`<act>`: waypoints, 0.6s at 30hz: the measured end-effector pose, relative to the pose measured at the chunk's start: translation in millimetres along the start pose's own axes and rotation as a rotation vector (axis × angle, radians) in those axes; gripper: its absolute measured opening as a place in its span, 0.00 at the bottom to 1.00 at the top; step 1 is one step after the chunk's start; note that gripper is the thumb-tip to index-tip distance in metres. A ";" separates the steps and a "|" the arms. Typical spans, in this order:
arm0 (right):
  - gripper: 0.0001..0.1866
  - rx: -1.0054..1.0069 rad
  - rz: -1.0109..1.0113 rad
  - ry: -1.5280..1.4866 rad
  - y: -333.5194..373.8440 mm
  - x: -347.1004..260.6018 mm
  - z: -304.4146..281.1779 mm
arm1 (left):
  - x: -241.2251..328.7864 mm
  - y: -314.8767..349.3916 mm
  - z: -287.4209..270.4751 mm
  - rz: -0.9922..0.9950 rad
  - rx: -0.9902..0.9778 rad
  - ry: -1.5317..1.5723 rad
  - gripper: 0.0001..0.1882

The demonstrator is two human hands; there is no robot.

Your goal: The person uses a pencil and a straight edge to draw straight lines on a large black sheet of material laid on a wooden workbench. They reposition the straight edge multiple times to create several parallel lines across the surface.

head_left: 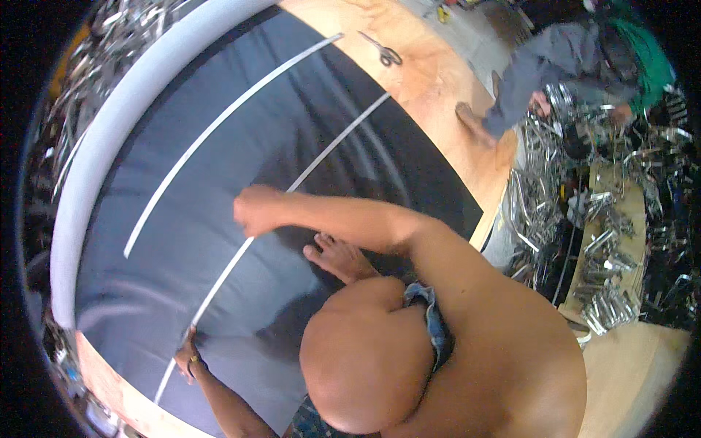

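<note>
Across a dark sheet point(197, 182) lies a long, narrow pale strip point(221, 281), like a straightedge, running diagonally. At the strip's near-left end, my left hand point(188, 356) has its fingers bent over it, pressing it to the sheet. My right hand point(259, 210) is closed in a fist over the strip's middle; whatever it may hold is hidden beneath the fingers. A second pale strip point(219, 139) lies farther left on the sheet, apart from both hands. My bare foot point(339, 257) rests on the sheet just right of the strip.
A thick pale roll point(131, 120) borders the sheet's left side. Scissors point(383, 50) lie on the wooden board point(431, 69) beyond it. At right a person in a green top point(653, 62) sits among piles of shiny metal pieces point(540, 197). More metal pieces point(124, 44) are heaped at far left.
</note>
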State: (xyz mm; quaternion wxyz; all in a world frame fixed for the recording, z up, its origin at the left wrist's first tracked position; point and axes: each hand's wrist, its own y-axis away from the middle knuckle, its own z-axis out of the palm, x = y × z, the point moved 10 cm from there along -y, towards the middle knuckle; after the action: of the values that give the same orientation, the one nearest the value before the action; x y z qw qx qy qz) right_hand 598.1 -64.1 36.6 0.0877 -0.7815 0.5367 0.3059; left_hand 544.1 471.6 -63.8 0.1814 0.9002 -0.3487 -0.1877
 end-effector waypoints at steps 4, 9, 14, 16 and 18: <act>0.10 0.158 0.121 -0.237 12.7 15.3 -1.1 | -10.2 -10.5 -1.4 0.038 -0.004 -0.015 0.63; 0.13 0.249 0.033 -0.318 27.9 33.1 1.2 | 2.1 5.9 -14.0 0.150 0.050 0.053 0.58; 0.13 0.156 0.058 -0.362 41.4 67.1 6.8 | 5.9 12.2 -19.4 0.153 0.075 -0.029 0.57; 0.14 0.187 0.047 -0.370 51.7 83.4 -4.2 | 2.1 4.9 -3.0 0.208 -0.031 0.081 0.53; 0.13 0.145 0.068 -0.368 68.4 113.6 -15.7 | -4.0 -9.7 5.2 0.264 -0.036 0.193 0.52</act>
State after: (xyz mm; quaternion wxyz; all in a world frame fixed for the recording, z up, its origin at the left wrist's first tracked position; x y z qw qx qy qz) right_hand 570.0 -188.6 -2.8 0.2300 -0.6856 0.5582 0.4068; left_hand 544.4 480.1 -71.9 0.2531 0.8570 -0.4414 -0.0813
